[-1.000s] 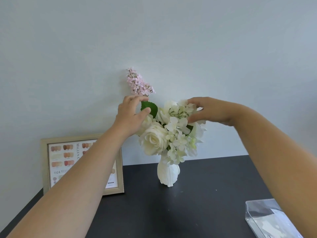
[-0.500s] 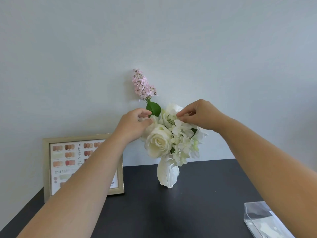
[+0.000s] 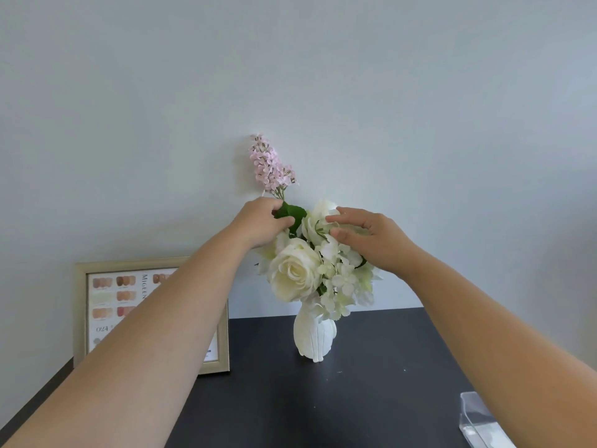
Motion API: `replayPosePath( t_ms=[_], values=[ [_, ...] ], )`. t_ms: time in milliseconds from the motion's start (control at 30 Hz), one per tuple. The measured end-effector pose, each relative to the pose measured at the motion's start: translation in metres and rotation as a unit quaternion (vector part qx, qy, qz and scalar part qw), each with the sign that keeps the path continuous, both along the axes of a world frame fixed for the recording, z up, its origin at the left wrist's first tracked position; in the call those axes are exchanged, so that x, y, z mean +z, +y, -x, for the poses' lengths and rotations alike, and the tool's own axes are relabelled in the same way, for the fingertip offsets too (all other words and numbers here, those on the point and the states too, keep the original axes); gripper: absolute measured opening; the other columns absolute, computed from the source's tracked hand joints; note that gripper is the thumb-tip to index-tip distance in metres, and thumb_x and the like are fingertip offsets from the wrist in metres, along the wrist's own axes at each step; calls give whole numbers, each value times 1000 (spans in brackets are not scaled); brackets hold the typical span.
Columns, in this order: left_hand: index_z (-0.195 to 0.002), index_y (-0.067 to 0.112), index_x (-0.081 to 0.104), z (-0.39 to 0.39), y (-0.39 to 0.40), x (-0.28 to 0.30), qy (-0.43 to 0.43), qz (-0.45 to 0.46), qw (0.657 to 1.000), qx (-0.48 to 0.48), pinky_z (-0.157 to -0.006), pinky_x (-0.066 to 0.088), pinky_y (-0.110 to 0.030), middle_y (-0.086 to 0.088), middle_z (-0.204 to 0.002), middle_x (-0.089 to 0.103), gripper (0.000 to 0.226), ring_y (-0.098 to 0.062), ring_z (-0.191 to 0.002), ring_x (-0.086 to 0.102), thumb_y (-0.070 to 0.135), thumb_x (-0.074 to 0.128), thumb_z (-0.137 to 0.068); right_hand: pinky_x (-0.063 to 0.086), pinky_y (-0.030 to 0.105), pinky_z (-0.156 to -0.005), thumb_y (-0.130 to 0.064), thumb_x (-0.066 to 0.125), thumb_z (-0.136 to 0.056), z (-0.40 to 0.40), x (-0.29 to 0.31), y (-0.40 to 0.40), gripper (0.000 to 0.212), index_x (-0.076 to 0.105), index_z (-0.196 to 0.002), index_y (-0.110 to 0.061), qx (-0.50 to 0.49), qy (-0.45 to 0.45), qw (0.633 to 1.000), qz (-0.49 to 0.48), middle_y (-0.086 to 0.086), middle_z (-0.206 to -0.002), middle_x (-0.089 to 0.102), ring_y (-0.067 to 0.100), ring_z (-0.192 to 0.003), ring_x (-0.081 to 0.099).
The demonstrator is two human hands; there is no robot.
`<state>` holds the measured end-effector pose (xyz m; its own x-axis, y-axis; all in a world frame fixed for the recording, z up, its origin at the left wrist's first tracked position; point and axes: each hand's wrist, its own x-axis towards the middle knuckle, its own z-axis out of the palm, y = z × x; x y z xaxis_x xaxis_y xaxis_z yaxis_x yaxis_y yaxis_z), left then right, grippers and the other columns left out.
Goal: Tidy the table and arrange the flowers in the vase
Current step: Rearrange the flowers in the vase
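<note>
Left grip [image 3: 258, 223]: fingers curled round the green leaf [image 3: 292, 212] and stem just under the pink flower spike [image 3: 270, 166], at frame centre.
Right grip [image 3: 368, 236]: fingers spread and relaxed, resting on the white blooms [image 3: 318, 221]; nothing pinched.
Flowers: bunch with a large cream rose [image 3: 295, 270] standing in the white vase [image 3: 315, 337].
Vase place: upright on the dark tabletop [image 3: 290, 399], centre, by the wall.
Lower left: framed colour chart [image 3: 106, 302] leaning upright.
Lower right corner: clear plastic box [image 3: 481, 421].

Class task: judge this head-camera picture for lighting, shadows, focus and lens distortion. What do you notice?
Head view: soft, even light, no harsh glare; faint shadow beside the pink flower spike on the wall; white vase and rose sharp; wide-angle stretch enlarges the forearms; clear box cropped.
</note>
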<state>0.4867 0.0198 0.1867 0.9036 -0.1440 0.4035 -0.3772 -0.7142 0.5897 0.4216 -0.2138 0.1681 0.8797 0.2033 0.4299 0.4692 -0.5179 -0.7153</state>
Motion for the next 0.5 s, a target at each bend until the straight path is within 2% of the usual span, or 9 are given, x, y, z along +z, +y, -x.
replayPosePath(
  t_ms=[67, 100, 133, 200, 267, 300, 367, 433, 500],
  values=[
    [-83, 5, 66, -2, -1, -4, 0, 18, 1000, -4, -63, 42, -30, 0, -71, 63, 22, -19, -67, 55, 26, 67, -89, 32, 24, -104, -41, 65, -90, -1, -2, 0, 29, 69, -118, -39, -1, 0, 1000, 1, -16, -146, 47, 2, -134, 40],
    [-78, 10, 67, -3, 1, -5, 11, 54, 998, -15, -61, 39, -26, 6, -67, 60, 16, -15, -65, 53, 23, 67, -88, 32, 22, -103, -40, 65, -90, -1, -3, -1, 28, 69, -118, -39, 1, 2, 1000, 3, -16, -146, 47, 2, -133, 41],
    [-76, 21, 68, -3, 3, -3, 24, 112, 993, -30, -63, 39, -23, 14, -69, 61, 11, -9, -67, 55, 19, 67, -87, 31, 20, -101, -39, 64, -91, -1, -4, -1, 27, 69, -117, -39, 4, 4, 1000, 6, -16, -146, 47, 1, -133, 41],
    [-86, 35, 69, -6, 7, 2, 34, 240, 969, -43, -71, 41, -19, 17, -90, 66, 23, -4, -86, 61, 12, 65, -87, 31, 17, -99, -38, 63, -92, 0, -6, -3, 25, 70, -116, -40, 5, 13, 1000, 17, -18, -146, 46, -1, -132, 42],
    [-94, 29, 71, -14, 11, 8, 44, 298, 953, -8, -75, 42, -25, 8, -104, 68, 17, -15, -96, 62, 16, 62, -88, 30, 16, -98, -39, 62, -91, 0, -7, -5, 26, 69, -116, -41, 4, 19, 1000, 24, -19, -147, 45, -1, -132, 42],
    [-97, 23, 72, -17, 11, 10, 64, 292, 954, 19, -75, 43, -28, 4, -107, 69, 14, -19, -96, 61, 20, 62, -89, 31, 17, -99, -40, 62, -91, 0, -7, -6, 27, 69, -117, -42, 5, 21, 1000, 23, -19, -147, 44, -1, -132, 42],
    [-97, 15, 73, -23, 8, 11, 127, 246, 959, 55, -80, 48, -33, -4, -107, 72, 22, -26, -94, 62, 31, 61, -89, 32, 17, -99, -42, 61, -91, 0, -6, -7, 28, 68, -119, -43, 7, 18, 1000, 19, -18, -148, 44, -2, -131, 41],
    [-94, 10, 73, -25, 1, 12, 188, 199, 960, 52, -85, 53, -40, -9, -97, 75, 31, -29, -88, 67, 37, 60, -89, 32, 18, -100, -41, 60, -92, 0, -5, -6, 27, 67, -118, -44, 11, 13, 1000, 14, -17, -149, 44, -3, -130, 41],
    [-90, 12, 72, -28, -5, 15, 203, 201, 958, 31, -79, 55, -39, -10, -89, 75, 27, -28, -81, 69, 35, 59, -91, 31, 18, -101, -40, 61, -92, 0, -5, -4, 24, 67, -114, -47, 15, 11, 1000, 10, -15, -148, 45, -2, -132, 41]
  ],
)
